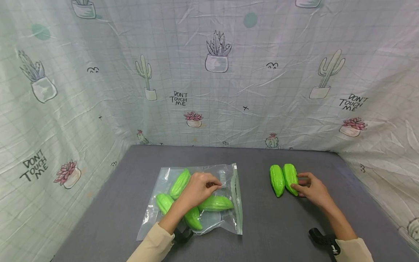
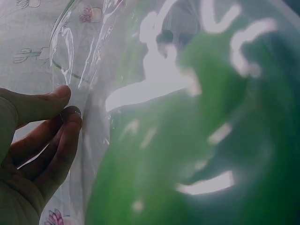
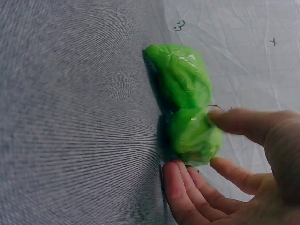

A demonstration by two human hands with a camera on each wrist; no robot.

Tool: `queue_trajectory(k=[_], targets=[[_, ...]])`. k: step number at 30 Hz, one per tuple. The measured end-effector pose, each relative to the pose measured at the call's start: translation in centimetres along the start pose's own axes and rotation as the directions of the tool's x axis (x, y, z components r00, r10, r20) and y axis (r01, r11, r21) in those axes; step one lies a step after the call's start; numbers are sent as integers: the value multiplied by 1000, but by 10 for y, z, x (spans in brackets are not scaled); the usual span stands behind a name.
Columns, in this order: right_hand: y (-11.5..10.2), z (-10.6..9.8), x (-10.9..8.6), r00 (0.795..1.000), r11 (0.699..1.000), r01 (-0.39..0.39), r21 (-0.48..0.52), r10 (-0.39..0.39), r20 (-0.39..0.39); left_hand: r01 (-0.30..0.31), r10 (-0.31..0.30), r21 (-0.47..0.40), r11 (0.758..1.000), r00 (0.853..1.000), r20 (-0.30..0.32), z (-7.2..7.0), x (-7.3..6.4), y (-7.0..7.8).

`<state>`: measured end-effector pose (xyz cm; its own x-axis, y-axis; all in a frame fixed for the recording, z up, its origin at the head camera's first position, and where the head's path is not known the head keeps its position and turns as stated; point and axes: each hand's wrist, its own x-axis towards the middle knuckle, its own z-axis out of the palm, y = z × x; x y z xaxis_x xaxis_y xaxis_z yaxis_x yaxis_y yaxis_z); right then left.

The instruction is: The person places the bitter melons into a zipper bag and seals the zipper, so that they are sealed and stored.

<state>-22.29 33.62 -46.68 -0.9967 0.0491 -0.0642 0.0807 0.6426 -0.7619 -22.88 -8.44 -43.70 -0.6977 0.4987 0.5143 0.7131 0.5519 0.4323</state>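
Note:
A clear zip bag [image 1: 209, 227] lies flat with several green bitter melons [image 1: 217, 203] inside it. Over the bag, my left hand [image 1: 199, 187] pinches its upper film between thumb and fingertips. Glare and blur cover the melons [image 2: 154, 164] seen through plastic in the left wrist view. To the right of the bag, two more bitter melons lie side by side on the table. My right hand [image 1: 314, 191] holds the right one [image 1: 290, 178], thumb on top and fingers along its outer side. The other melon [image 3: 180, 77] lies against it.
The grey table [image 1: 262, 233] carries the bag left of centre, its zip edge [image 1: 238, 196] facing right. A hanging cloth printed with cacti [image 1: 217, 91] encloses the table at the back and sides. Each wrist wears a black strap [image 1: 322, 240].

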Motion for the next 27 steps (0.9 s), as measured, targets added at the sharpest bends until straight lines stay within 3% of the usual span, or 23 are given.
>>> queue_trajectory(k=[10,18,27], targets=[[1,3,2,1000,999,-21,43,21,11,-7,7,7,1000,1000,-6,1,-2,-2],[0,-1,1,999,999,-43,23,43,10,-11,11,10,1000,1000,-4,1,0,0],[1,2,1,1000,1000,-11,-13,11,3,-2,2,8,1000,1000,8,0,-1,1]])
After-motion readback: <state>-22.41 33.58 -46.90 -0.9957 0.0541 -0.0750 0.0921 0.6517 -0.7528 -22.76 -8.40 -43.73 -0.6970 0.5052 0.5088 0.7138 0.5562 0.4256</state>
